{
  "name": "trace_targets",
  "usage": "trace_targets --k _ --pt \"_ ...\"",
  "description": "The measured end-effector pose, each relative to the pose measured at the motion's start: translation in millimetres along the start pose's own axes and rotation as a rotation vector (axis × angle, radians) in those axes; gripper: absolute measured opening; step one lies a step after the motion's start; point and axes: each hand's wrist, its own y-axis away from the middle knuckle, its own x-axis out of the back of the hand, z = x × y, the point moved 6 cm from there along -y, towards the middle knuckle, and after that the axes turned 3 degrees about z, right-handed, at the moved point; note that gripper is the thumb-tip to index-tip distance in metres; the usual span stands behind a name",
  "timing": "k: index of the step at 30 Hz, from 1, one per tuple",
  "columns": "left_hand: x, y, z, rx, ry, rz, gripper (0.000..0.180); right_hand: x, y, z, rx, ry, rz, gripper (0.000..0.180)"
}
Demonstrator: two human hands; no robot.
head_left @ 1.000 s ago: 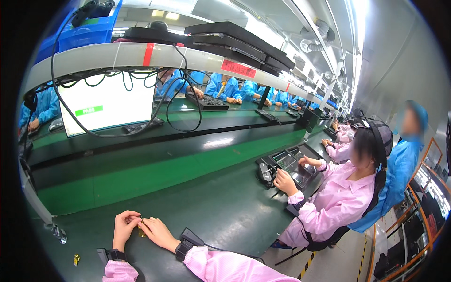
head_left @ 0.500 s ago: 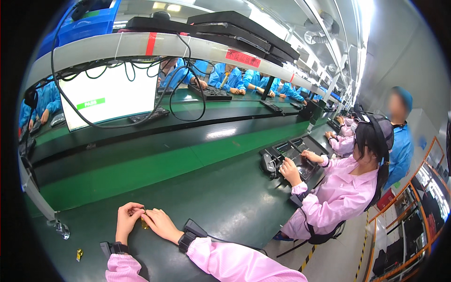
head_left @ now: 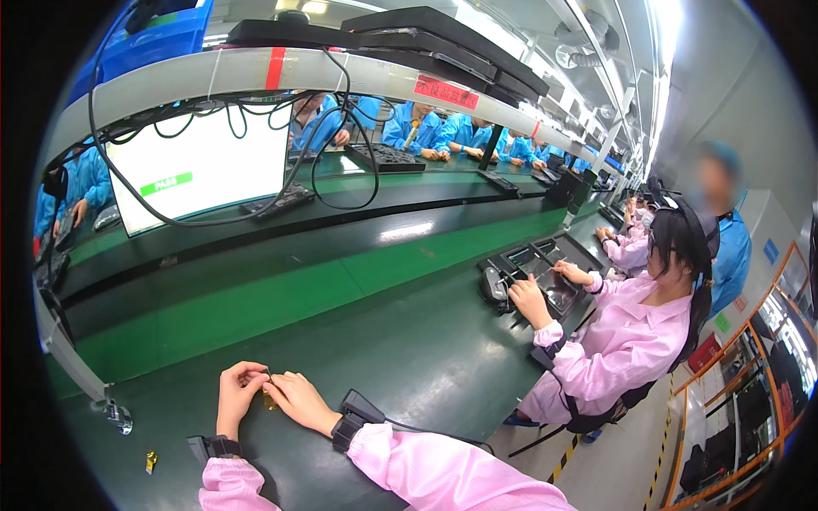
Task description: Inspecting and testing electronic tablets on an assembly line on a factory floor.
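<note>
Over the dark green bench, my left hand (head_left: pixel 239 396) and my right hand (head_left: pixel 300 402) meet with their fingertips pinched together. Between them is a small shiny gold piece (head_left: pixel 270 401) with a thin dark part sticking up. Both hands are closed on it, and the fingers hide most of its shape. A second small gold piece (head_left: pixel 151 462), with a pale end, lies on the bench to the left of my left hand. Dark bands with small boxes sit on both my wrists, below pink sleeves.
A black cable (head_left: pixel 443 431) trails from my right wristband. To the right, a person in pink (head_left: pixel 635 341) handles a black tray (head_left: pixel 554 272). Beyond the green strip stands a lit monitor (head_left: pixel 200 170). Cables hang from the shelf rail (head_left: pixel 366 72). A metal-footed post (head_left: pixel 72 358) stands left.
The whole view has shifted slightly, so the bench things sit a little further right. My hands keep the same pinch on the gold piece. The person at right has turned their head a little.
</note>
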Motion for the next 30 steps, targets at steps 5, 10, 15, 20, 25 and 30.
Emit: trace_targets --k 5,10,15,20,25,30 --pt "0.6 1.2 -2.6 0.016 0.036 0.003 0.015 -0.6 0.3 -1.2 -0.011 -0.010 -0.020 0.026" --pt "-1.1 0.0 -2.4 0.000 0.044 -0.013 0.015 2.1 -0.1 -1.3 -0.006 -0.015 -0.019 0.027" --pt "0.6 1.6 0.7 0.015 0.048 -0.016 0.015 -2.3 0.0 1.1 -0.006 -0.003 -0.015 0.028" --pt "-1.5 2.4 -0.3 0.019 0.036 -0.011 0.015 -3.3 2.5 3.0 -0.013 0.012 -0.017 0.028" --pt "-1.7 1.5 2.6 0.005 0.028 -0.018 0.015 0.4 1.1 -0.1 0.001 0.004 -0.014 0.028" --pt "1.5 1.0 -3.4 0.004 0.033 -0.012 0.015 1.7 -1.4 -3.6 0.008 -0.012 -0.009 0.029"
